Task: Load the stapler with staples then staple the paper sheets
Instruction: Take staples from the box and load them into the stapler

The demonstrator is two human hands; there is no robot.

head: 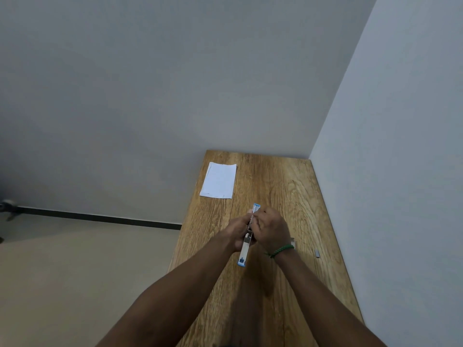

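2 hands work the opened stapler above the bench: left hand grips it steady so right hand's curled fingers can likely feed its channel.

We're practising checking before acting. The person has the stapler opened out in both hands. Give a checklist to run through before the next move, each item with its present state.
1. Stapler opened out: ok, its two blue-tipped ends show beyond the hands.
2. Left hand grips the stapler: ok.
3. Right hand curled on the stapler's far half: ok.
4. Staples seated in the channel: cannot tell, the hands hide it.
5. Spare staple strip on the table, right of the right wrist: ok.
6. Paper sheets lying flat at the table's far left corner: ok.
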